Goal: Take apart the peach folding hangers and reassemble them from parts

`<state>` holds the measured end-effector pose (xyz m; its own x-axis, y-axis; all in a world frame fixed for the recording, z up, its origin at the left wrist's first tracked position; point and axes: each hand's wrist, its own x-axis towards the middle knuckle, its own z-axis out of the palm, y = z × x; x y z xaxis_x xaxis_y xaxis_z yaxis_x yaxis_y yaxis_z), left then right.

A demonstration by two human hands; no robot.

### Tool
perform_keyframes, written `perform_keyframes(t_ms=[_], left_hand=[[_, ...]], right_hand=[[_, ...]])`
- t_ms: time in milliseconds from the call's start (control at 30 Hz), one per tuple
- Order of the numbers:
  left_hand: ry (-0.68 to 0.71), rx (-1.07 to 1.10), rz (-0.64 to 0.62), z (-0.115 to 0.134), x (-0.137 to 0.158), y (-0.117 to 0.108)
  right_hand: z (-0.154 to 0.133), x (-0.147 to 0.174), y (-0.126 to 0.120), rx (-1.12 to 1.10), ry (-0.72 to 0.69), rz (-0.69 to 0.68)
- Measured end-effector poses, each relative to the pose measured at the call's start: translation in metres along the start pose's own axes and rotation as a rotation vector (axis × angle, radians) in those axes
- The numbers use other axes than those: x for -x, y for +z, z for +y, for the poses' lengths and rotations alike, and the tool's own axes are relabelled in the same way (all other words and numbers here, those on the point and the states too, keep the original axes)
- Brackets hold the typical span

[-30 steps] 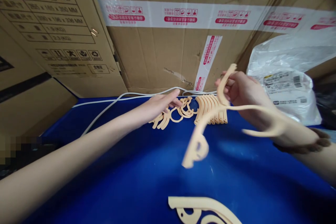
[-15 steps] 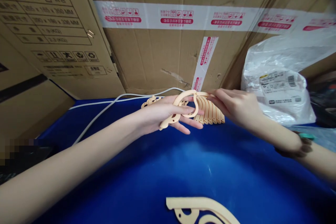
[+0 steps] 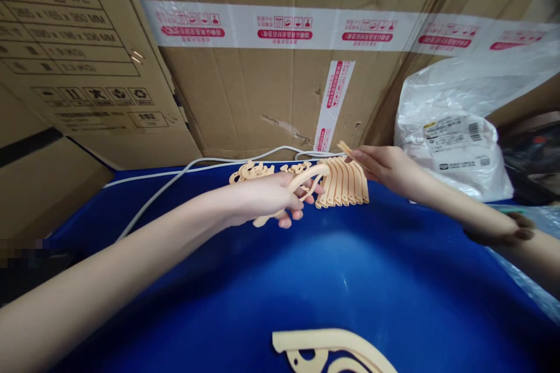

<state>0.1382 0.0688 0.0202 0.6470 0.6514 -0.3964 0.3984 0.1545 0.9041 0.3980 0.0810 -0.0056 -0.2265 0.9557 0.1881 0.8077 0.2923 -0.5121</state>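
My left hand [image 3: 266,195] is closed around a curved, pale wooden piece [image 3: 308,175] with a looped frame, held above the blue surface. To its right, my right hand [image 3: 387,166] pinches a thin wooden strip [image 3: 344,147], whose free end points up and left. Below and between the hands lies a row of curved wooden strips [image 3: 343,186], side by side with small holes at their lower ends. Behind my left hand are several small curly wooden cut-outs [image 3: 254,171], partly hidden. A larger arched wooden piece [image 3: 324,338] rests at the bottom edge, cut off by the frame.
Cardboard boxes [image 3: 245,93] stand along the back and left of the blue table surface [image 3: 210,291]. A white cable [image 3: 170,178] runs along the back. At the right sits a white plastic bag [image 3: 455,140] with a label; clear plastic wrap [image 3: 531,274] lies nearer.
My right hand's strip has come away from the curved piece, leaving a gap between them. The left hand has turned and lowered slightly, its fingers curling in. The view has shifted a little.
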Motion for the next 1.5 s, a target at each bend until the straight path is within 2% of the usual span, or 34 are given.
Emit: perform_keyframes(t_ms=[100,200,300,567,900,1200,1500], left_hand=[[-0.026,-0.062,0.024,-0.004,0.003,0.0],[-0.025,0.041,0.087,-0.006,0.002,0.0],[-0.035,0.175,0.161,-0.006,0.0,0.003],[-0.031,0.287,0.146,-0.009,0.002,0.005],[-0.036,0.351,0.118,-0.013,0.002,0.002],[-0.072,0.438,0.163,-0.011,-0.004,0.001],[-0.103,0.433,0.178,-0.007,-0.003,0.004]], right_hand=[[0.023,-0.008,-0.006,0.09,0.177,0.051],[0.037,-0.013,-0.008,0.197,0.261,0.07],[0.044,-0.015,-0.002,0.247,0.261,0.067],[0.055,-0.013,0.015,0.339,0.214,0.037],[0.043,-0.01,0.015,0.346,0.21,0.021],[0.042,-0.007,0.012,0.294,0.238,-0.015],[0.044,-0.008,0.012,0.249,0.278,-0.017]])
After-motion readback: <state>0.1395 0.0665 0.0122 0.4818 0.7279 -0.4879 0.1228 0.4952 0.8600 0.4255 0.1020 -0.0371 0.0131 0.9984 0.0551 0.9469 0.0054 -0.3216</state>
